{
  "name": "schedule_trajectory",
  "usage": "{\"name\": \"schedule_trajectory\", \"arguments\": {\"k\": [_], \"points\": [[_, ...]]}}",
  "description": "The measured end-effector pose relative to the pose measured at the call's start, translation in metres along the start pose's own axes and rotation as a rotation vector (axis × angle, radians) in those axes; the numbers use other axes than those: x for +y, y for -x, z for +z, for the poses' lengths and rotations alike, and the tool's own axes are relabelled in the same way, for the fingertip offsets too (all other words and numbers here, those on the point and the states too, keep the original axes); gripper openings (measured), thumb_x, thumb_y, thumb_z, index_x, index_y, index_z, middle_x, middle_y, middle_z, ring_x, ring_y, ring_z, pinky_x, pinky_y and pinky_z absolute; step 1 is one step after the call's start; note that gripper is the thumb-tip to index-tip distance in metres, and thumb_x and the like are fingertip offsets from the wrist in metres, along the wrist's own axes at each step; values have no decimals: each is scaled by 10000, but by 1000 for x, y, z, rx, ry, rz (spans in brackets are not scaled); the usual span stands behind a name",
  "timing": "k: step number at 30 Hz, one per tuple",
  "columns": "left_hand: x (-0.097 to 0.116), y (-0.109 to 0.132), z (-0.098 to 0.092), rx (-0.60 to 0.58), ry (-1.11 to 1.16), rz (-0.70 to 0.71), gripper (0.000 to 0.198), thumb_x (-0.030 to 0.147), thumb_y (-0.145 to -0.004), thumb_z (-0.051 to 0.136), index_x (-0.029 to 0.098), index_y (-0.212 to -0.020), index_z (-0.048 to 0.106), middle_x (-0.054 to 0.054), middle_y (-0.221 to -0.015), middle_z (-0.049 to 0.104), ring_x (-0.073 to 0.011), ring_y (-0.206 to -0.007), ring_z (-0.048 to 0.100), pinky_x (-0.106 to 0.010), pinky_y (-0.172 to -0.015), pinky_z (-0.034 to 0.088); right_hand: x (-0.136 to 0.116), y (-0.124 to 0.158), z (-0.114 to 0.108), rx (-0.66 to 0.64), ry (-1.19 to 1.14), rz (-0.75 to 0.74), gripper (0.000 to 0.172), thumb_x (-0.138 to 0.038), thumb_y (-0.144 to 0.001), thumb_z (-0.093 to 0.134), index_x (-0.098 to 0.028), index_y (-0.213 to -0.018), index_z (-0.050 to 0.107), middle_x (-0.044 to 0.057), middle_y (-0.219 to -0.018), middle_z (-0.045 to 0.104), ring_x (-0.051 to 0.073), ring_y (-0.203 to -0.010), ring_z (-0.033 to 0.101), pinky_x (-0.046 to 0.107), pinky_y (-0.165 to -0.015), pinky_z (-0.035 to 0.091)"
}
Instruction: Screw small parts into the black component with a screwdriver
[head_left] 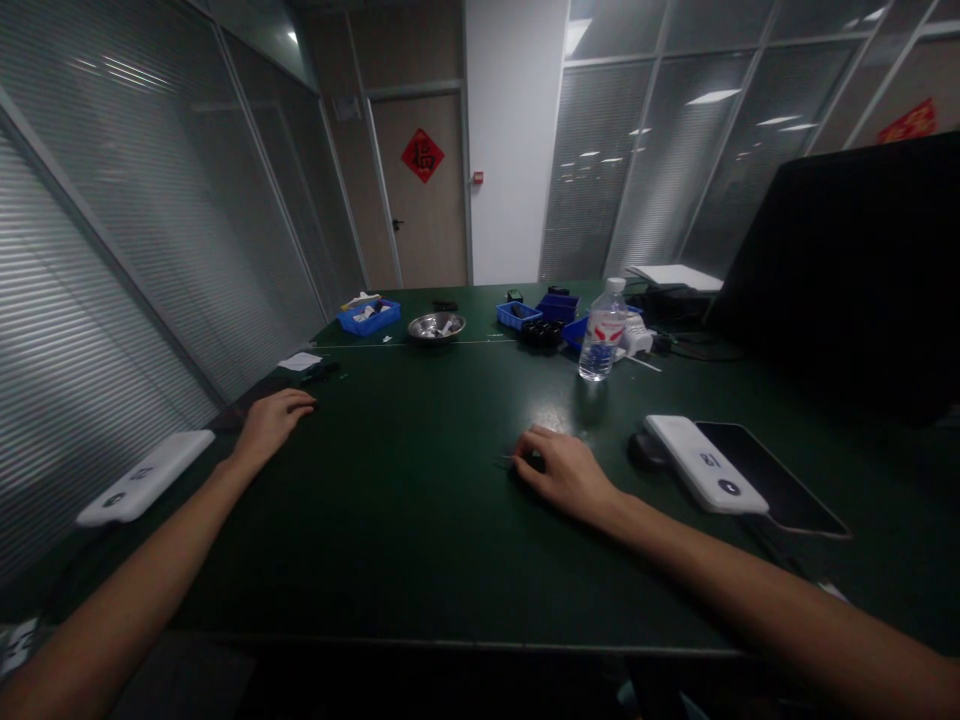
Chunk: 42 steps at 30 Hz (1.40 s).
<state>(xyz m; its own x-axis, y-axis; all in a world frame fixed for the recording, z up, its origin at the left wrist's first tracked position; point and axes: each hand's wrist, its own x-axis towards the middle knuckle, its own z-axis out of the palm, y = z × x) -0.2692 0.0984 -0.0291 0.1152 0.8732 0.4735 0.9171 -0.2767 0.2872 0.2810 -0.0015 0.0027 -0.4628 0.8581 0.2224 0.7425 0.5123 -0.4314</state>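
My left hand (271, 421) lies palm down on the dark green table (420, 520) at the left, fingers loosely stretched toward a small dark object beside a white paper slip (300, 361). My right hand (564, 472) rests near the table's middle, fingers curled over a small dark thing I cannot make out, with a thin pin-like piece showing at its fingertips. A white power bank (705, 463) and a black phone (772, 490) lie just right of that hand. Another white power bank (146, 477) lies left of my left forearm.
A water bottle (602, 330) stands behind my right hand. Further back are blue parts bins (369, 317), a metal bowl (436, 326) and more blue bins (517, 315). A large black monitor (847, 270) fills the right. Glass partitions line the left side.
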Motion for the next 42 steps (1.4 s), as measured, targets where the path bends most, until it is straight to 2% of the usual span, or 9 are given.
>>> {"name": "schedule_trajectory", "arguments": {"k": [7,10,19,23,26,30,38,42], "points": [[-25,-5,10,23,75,-48,406,607,-848,582,264,-908,792,-67,-1130,742,-284,-1091,672,-432,-1072,455,-1,0,0,7,5,-13,148,-309,-961,576,-199,-993,669,48,-977,652,153,-749,589,278,-652,412],[-28,-5,11,15,93,-70,392,597,-846,589,270,-927,790,-61,-1146,744,-279,-1111,666,-424,-1076,450,-1,0,0,-1,9,-3,149,-313,-957,583,-201,-1000,672,51,-990,656,151,-742,586,276,-640,407],[-6,-2,1,-18,-54,-107,316,476,-862,583,282,-1022,775,-41,-1164,750,-297,-1074,681,-415,-989,487,-2,-1,-1,-15,11,9,156,-321,-961,582,-201,-998,675,49,-996,655,152,-764,598,275,-662,424],[2,0,0,-52,-92,-65,309,427,-885,547,278,-1039,770,-48,-1152,752,-306,-1089,677,-414,-1004,484,0,-1,0,-13,6,4,153,-322,-959,582,-205,-995,674,45,-994,655,153,-762,597,276,-660,426],[3,1,1,-28,-92,-40,334,412,-893,528,259,-1082,758,-76,-1183,731,-318,-1120,661,-439,-1025,478,-2,-1,-1,-17,8,8,156,-320,-962,579,-203,-999,675,51,-999,656,155,-763,597,277,-662,429],[-1,2,2,-27,-84,-41,325,435,-887,528,254,-1007,770,-103,-1216,700,-324,-1142,640,-453,-1042,472,-3,-1,-3,-23,2,9,167,-321,-970,570,-199,-1009,677,59,-1012,659,155,-762,597,277,-658,430],[4,0,1,-44,-70,-80,281,423,-873,565,260,-963,776,-95,-1138,725,-331,-1101,659,-464,-1032,479,-3,-1,-3,-19,11,0,146,-301,-958,576,-202,-1006,673,52,-996,651,158,-781,602,271,-678,427],[2,0,-1,-54,-59,-103,279,327,-848,585,247,-1052,756,-88,-1197,721,-317,-1143,651,-458,-1061,470,-3,-1,-2,-18,11,3,155,-309,-963,573,-199,-1004,673,52,-1002,650,157,-779,600,270,-669,423]]}}
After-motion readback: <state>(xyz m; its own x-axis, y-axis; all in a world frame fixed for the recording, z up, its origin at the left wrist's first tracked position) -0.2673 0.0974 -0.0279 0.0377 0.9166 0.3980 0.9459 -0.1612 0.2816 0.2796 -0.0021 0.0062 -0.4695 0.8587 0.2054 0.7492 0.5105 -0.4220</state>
